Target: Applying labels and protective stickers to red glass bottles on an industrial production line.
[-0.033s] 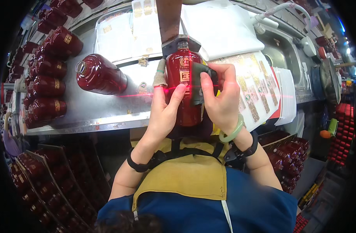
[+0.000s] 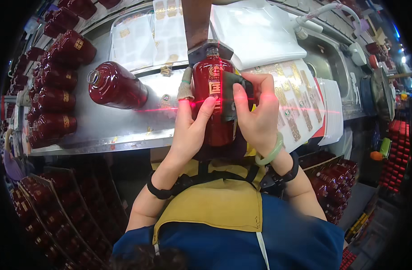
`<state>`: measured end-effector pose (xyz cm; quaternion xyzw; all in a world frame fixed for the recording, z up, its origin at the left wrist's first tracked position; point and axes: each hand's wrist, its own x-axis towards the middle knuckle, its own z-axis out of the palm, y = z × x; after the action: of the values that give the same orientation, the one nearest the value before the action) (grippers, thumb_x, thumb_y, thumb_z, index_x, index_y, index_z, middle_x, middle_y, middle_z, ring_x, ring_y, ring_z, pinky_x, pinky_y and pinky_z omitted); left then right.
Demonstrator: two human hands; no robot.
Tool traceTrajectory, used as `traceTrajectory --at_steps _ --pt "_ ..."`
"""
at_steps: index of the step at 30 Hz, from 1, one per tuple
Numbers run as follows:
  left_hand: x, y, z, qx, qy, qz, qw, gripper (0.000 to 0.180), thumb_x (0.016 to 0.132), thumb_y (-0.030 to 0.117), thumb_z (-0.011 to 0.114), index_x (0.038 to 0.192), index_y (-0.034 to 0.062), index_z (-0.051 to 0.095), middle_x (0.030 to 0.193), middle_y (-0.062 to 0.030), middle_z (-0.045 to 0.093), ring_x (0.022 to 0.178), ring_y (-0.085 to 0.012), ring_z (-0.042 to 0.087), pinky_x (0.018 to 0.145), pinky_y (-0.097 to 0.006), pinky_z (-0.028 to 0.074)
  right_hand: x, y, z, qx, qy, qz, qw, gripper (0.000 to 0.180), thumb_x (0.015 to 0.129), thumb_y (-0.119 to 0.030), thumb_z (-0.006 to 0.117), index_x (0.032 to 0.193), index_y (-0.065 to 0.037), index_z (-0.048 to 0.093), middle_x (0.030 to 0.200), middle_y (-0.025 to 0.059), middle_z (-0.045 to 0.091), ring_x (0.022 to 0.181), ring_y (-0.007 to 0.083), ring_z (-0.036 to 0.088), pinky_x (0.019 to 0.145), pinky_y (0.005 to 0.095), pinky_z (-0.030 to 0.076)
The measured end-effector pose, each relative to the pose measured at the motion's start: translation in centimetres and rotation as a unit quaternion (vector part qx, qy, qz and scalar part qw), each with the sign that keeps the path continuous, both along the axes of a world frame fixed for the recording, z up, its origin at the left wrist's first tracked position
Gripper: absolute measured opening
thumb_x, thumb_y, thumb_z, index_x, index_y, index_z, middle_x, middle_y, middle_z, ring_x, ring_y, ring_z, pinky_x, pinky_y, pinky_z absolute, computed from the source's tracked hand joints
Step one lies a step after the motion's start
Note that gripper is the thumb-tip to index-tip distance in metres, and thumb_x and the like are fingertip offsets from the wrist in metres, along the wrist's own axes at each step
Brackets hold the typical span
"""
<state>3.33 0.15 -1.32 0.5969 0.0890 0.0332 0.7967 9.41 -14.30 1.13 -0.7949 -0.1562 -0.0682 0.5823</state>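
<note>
A dark red glass bottle point(image 2: 220, 130) with gold characters down its front lies in front of me, its clear neck against a dark metal stop. My left hand point(image 2: 189, 128) grips its left side, thumb on the front beside the gold lettering; a cloth finger cover point(image 2: 186, 87) wraps the index finger. Between thumb and fingers, my right hand point(image 2: 259, 110) pinches a thin dark flat pad, like a scraper point(image 2: 228, 101), laid along the bottle's right front. The far fingers of that hand are partly hidden. A red laser line crosses the bottle and both hands.
Another red bottle point(image 2: 117, 87) lies to the left, near rows of similar bottles point(image 2: 57, 100). Gold decal sheets point(image 2: 300, 101) lie at right, before a steel sink point(image 2: 325, 58). Clear plastic sheeting point(image 2: 255, 33) covers the back. A rusty post point(image 2: 197, 22) stands beyond the bottle.
</note>
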Motion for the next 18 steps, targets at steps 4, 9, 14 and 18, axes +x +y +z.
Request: traceTrajectory --at_steps 4,9,14,18 --pt "0.1 -0.3 -0.4 -0.015 -0.005 0.039 0.999 0.042 0.107 0.024 0.061 0.136 -0.0053 0.049 0.128 -0.0127 0.065 0.114 -0.0147 0.063 0.098 -0.032 0.051 -0.1 -0.3 -0.1 -0.024 0.007 -0.016 1.0 0.025 0.096 -0.008 0.068 0.114 0.005 0.057 0.092 0.0195 0.071 0.082 0.0264 0.072 0.073 0.036 0.055" --pt "0.0 0.1 -0.9 0.014 0.011 0.025 1.0 0.042 0.107 0.025 0.06 0.134 -0.0055 0.05 0.127 -0.0139 0.065 0.113 -0.0152 0.063 0.096 -0.032 0.053 0.2 -0.6 -0.5 -0.03 -0.016 -0.045 0.998 0.023 0.097 -0.008 0.068 0.113 0.005 0.058 0.087 0.0184 0.07 0.078 0.0261 0.071 0.071 0.0361 0.054" --pt "0.2 0.1 0.1 -0.031 0.001 0.008 0.999 0.055 0.109 0.019 0.054 0.156 -0.0003 0.033 0.141 -0.0117 0.057 0.122 -0.016 0.059 0.106 -0.034 0.049 1.5 -2.9 -1.4 -0.136 0.0 -0.065 0.989 0.02 0.097 -0.008 0.068 0.112 0.002 0.06 0.074 0.0109 0.063 0.065 0.0219 0.062 0.062 0.0351 0.049" --pt "2.3 0.3 0.6 -0.05 -0.021 0.056 0.997 0.059 0.109 0.023 0.056 0.155 -0.0041 0.032 0.142 -0.0141 0.054 0.125 -0.0166 0.056 0.104 -0.031 0.048 1.6 -0.6 1.2 0.025 -0.011 -0.09 0.996 0.022 0.095 -0.009 0.07 0.113 0.001 0.061 0.073 0.0115 0.061 0.065 0.018 0.061 0.062 0.034 0.048"
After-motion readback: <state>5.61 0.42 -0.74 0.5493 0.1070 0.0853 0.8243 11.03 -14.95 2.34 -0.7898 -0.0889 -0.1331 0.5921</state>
